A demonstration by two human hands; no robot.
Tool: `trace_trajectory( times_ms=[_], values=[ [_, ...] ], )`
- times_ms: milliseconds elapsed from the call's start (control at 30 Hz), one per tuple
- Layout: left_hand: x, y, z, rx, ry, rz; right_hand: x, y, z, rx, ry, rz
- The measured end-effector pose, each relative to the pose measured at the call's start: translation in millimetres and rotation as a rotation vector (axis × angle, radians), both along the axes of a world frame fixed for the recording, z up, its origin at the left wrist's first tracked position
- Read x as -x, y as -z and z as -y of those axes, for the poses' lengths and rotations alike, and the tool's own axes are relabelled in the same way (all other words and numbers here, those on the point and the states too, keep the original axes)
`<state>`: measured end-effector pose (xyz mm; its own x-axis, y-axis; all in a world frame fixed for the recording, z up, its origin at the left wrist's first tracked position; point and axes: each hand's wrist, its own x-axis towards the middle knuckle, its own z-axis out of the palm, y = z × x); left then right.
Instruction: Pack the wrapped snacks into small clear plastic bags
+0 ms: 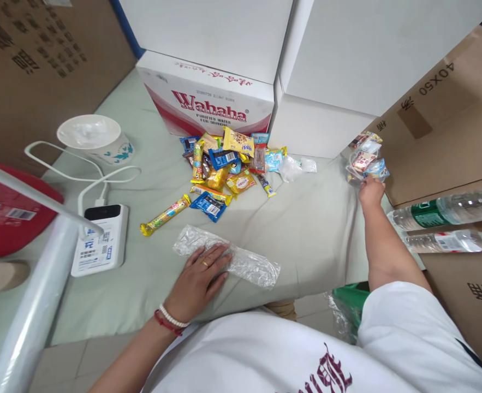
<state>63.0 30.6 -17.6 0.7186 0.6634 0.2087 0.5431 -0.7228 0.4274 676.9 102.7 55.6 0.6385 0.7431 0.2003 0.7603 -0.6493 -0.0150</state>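
Observation:
My left hand [205,278] lies flat, fingers stretched out, on a crumpled strip of clear plastic wrapping [253,265] on the green sheet. Off to the far right, my right hand [372,191] is closed at the near end of a clear bag of packaged snacks [366,161], beside a cardboard box; its fingertips are partly hidden. Between the hands and the boxes lies a heap of small wrapped snacks [224,164] in blue, yellow and red packets. A long yellow snack stick [165,214] rests apart at the heap's left.
A white Wahaha carton [212,103] and white boxes [322,120] stand behind the heap. At left are a paper cup [112,144] and a power bank [101,240] with a looped white cable. Two plastic bottles [441,213] lie at right by a brown carton [441,114].

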Motion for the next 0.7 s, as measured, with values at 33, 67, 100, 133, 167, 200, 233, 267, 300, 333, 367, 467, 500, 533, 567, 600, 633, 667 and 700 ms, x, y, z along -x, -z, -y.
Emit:
trace_trajectory(
  times_ms=[33, 67, 100, 133, 167, 200, 233, 267, 300, 333, 367, 467, 500, 533, 567, 600, 633, 667, 700],
  values=[
    [0, -0.3, 0, 0.017, -0.001, 0.010, -4, -0.7, -5, 0.000, -0.005, -0.004],
    [0, -0.9, 0, 0.040, -0.005, 0.025, -6, -0.8, -8, -0.003, -0.013, -0.008],
    [1, -1.8, 0, 0.065, -0.015, 0.048, -8, -0.2, -9, -0.009, -0.021, -0.010],
    [1, -3.1, 1, 0.091, -0.027, 0.081, -8, 0.8, -8, -0.017, -0.029, -0.011],
    [2, -4.7, 2, 0.119, -0.039, 0.122, -7, 2.2, -6, -0.023, -0.034, -0.012],
    [4, -6.6, 2, 0.150, -0.051, 0.171, -5, 3.6, -2, -0.029, -0.040, -0.012],
    [5, -8.6, 2, 0.184, -0.061, 0.223, -2, 4.6, 3, -0.034, -0.045, -0.012],
    [7, -10.7, 2, 0.220, -0.071, 0.276, 2, 5.0, 8, -0.041, -0.053, -0.013],
    [10, -12.7, 2, 0.256, -0.082, 0.329, 5, 4.7, 12, -0.046, -0.060, -0.015],
    [12, -14.6, 1, 0.288, -0.096, 0.385, 8, 3.5, 16, -0.055, -0.064, -0.022],
    [14, -16.2, 0, 0.311, -0.115, 0.440, 13, 1.4, 19, -0.074, -0.062, -0.033],
    [17, -19.8, -4, 0.300, -0.202, 0.564, 42, -9.3, 26, -0.223, -0.049, -0.027],
    [16, -20.8, -4, 0.268, -0.241, 0.585, 62, -13.3, 30, -0.287, -0.076, -0.017],
    [15, -21.7, -5, 0.230, -0.289, 0.597, 89, -16.8, 35, -0.345, -0.141, -0.013],
    [14, -22.6, -4, 0.193, -0.347, 0.606, 122, -19.1, 42, -0.380, -0.238, -0.035],
    [13, -23.5, -4, 0.168, -0.410, 0.620, 161, -19.8, 51, -0.354, -0.418, -0.136],
    [11, -24.4, -2, 0.164, -0.477, 0.639, 203, -18.7, 61, -0.324, -0.621, -0.273],
    [10, -25.3, 0, 0.181, -0.545, 0.663, 246, -15.5, 71, -0.274, -0.814, -0.397],
    [10, -26.1, 2, 0.212, -0.614, 0.688, 288, -10.6, 81, -0.204, -0.971, -0.486]
  ],
)
